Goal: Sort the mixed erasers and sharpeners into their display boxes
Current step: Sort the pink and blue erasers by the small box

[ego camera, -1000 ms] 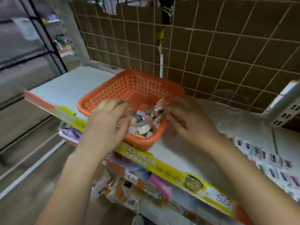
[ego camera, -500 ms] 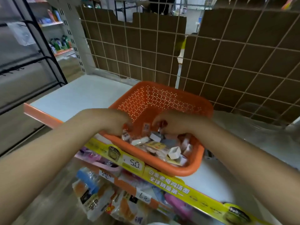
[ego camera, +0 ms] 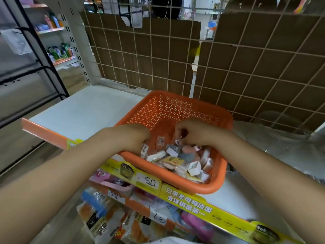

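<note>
Head view, looking down onto a white shelf (ego camera: 84, 110) where an orange perforated basket (ego camera: 184, 110) sits at centre frame, its near rim overhanging the yellow price strip (ego camera: 186, 196) that runs along the shelf's front edge. Both hands are down inside the basket. The left hand (ego camera: 130, 136) comes in over the basket's left rim with its fingers curled downward into the pile; whether they hold anything I cannot tell, since the fingertips are hidden. The right hand (ego camera: 195, 132) is bunched at the middle of the basket, fingers clenched round a small clutch of packets just above the heap. The mixed erasers and sharpeners (ego camera: 182, 161) lie heaped in the lower right half of the basket, pressed up against its near wall, while the far half of the basket floor shows bare orange mesh. To the left of the basket the shelf surface stretches open towards its orange-edged corner at middle left. Behind the basket, a wire grid (ego camera: 228, 71) backed with brown cardboard closes off the rear, close to the basket's far rim. At the right a sheet of clear plastic (ego camera: 281, 138) lies crumpled on the shelf. Below the price strip, in the lower part of the frame, packaged goods (ego camera: 105, 222) crowd the lower shelf.
</note>
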The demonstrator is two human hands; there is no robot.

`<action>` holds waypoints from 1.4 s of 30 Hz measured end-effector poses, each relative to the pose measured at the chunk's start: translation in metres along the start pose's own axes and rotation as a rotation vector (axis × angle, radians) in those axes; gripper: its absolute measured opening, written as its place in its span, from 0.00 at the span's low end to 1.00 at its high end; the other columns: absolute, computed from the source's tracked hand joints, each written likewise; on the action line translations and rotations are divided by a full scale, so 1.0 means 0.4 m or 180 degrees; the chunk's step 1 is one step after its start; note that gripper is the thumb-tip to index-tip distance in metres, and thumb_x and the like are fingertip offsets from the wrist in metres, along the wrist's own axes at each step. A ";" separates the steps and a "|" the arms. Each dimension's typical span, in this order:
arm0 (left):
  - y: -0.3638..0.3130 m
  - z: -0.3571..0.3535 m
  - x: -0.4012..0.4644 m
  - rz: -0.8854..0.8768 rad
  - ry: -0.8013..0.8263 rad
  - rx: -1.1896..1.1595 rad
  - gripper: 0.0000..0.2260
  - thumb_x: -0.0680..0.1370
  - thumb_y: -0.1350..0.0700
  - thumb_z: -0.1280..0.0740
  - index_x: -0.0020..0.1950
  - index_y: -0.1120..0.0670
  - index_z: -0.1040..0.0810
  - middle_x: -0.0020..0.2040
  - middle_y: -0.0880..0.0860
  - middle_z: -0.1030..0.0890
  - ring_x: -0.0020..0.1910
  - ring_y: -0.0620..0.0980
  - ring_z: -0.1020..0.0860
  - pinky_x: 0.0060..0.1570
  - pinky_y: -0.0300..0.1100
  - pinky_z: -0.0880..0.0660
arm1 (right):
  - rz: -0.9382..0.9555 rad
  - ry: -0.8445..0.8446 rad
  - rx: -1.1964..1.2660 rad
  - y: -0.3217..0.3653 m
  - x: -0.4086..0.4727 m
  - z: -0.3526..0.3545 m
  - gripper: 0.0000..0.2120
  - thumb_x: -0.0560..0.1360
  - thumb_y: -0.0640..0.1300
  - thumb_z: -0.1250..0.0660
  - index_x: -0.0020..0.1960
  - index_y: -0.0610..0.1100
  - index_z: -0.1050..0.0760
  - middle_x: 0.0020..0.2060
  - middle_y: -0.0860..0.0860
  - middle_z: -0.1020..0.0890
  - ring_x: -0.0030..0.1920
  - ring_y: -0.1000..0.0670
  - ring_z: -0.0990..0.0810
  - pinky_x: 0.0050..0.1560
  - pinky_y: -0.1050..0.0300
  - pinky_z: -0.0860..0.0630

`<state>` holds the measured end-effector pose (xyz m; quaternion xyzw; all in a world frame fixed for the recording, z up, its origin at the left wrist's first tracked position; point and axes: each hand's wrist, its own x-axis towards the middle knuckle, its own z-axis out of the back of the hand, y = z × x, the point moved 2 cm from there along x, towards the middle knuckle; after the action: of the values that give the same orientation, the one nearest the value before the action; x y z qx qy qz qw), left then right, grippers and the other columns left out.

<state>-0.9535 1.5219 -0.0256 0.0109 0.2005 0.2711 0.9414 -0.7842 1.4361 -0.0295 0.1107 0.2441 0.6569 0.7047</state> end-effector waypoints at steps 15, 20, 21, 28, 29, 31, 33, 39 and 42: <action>-0.063 0.064 -0.114 -0.0140 -0.1704 -0.2785 0.21 0.61 0.49 0.21 0.47 0.39 0.27 0.44 0.35 0.26 0.44 0.33 0.27 0.42 0.25 0.31 | 0.0567 -0.1097 0.2790 0.023 -0.163 0.041 0.10 0.71 0.34 0.34 0.45 0.49 0.23 0.40 0.57 0.18 0.39 0.56 0.18 0.42 0.58 0.20; -0.135 0.084 -0.110 -0.0209 -0.1840 -0.2636 0.19 0.62 0.48 0.24 0.49 0.39 0.27 0.45 0.34 0.27 0.45 0.32 0.28 0.39 0.22 0.34 | 0.0507 -0.1294 0.3388 0.007 -0.240 0.041 0.12 0.64 0.39 0.34 0.47 0.45 0.24 0.36 0.51 0.16 0.37 0.49 0.16 0.41 0.56 0.18; -0.153 0.089 -0.110 -0.0248 -0.1843 -0.2667 0.18 0.62 0.47 0.24 0.48 0.39 0.26 0.45 0.35 0.26 0.45 0.32 0.28 0.38 0.22 0.34 | 0.0504 -0.1392 0.3447 -0.002 -0.256 0.041 0.12 0.64 0.38 0.34 0.47 0.45 0.23 0.36 0.50 0.16 0.37 0.50 0.16 0.42 0.58 0.19; -0.307 0.127 -0.105 -0.0445 -0.1932 -0.3054 0.16 0.62 0.47 0.25 0.48 0.41 0.22 0.45 0.42 0.22 0.43 0.34 0.25 0.40 0.26 0.31 | 0.0391 -0.2217 0.3906 -0.090 -0.386 0.045 0.13 0.60 0.49 0.31 0.42 0.48 0.16 0.38 0.48 0.15 0.39 0.49 0.16 0.40 0.63 0.21; -0.333 0.129 -0.101 -0.0468 -0.1930 -0.3147 0.17 0.63 0.48 0.25 0.50 0.42 0.22 0.43 0.42 0.22 0.40 0.34 0.24 0.37 0.24 0.32 | 0.0319 -0.2394 0.3872 -0.110 -0.410 0.047 0.13 0.60 0.49 0.31 0.43 0.47 0.16 0.39 0.49 0.15 0.39 0.49 0.16 0.40 0.63 0.22; -0.392 0.135 -0.096 -0.0549 -0.1854 -0.3282 0.19 0.62 0.48 0.25 0.52 0.43 0.23 0.39 0.43 0.24 0.34 0.31 0.26 0.32 0.24 0.33 | 0.0113 -0.2646 0.3883 -0.151 -0.463 0.053 0.13 0.61 0.46 0.30 0.44 0.44 0.17 0.38 0.49 0.15 0.40 0.49 0.16 0.41 0.62 0.21; -0.456 0.139 -0.088 -0.0714 -0.1827 -0.3161 0.26 0.59 0.42 0.27 0.55 0.48 0.21 0.44 0.43 0.23 0.37 0.30 0.26 0.36 0.22 0.33 | -0.0056 -0.2759 0.3725 -0.187 -0.522 0.060 0.16 0.62 0.42 0.31 0.49 0.42 0.20 0.40 0.50 0.15 0.43 0.49 0.17 0.44 0.60 0.20; -0.643 0.121 -0.051 -0.0921 -0.1667 -0.2946 0.29 0.60 0.43 0.31 0.58 0.53 0.20 0.46 0.42 0.24 0.42 0.33 0.27 0.43 0.18 0.37 | -0.0345 -0.2827 0.3061 -0.297 -0.701 0.081 0.13 0.60 0.41 0.31 0.45 0.47 0.22 0.34 0.61 0.17 0.38 0.62 0.19 0.39 0.69 0.23; -0.721 0.088 -0.025 -0.0836 -0.1522 -0.2971 0.34 0.58 0.37 0.31 0.59 0.52 0.21 0.52 0.43 0.25 0.52 0.38 0.28 0.47 0.16 0.40 | -0.0525 -0.2727 0.2555 -0.371 -0.781 0.076 0.13 0.59 0.42 0.28 0.43 0.52 0.20 0.39 0.61 0.16 0.42 0.58 0.20 0.46 0.67 0.23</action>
<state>-0.8017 1.2740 -0.0270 -0.3722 -0.1613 0.2014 0.8916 -0.6456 1.1183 -0.0123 0.6046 0.1750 0.3530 0.6922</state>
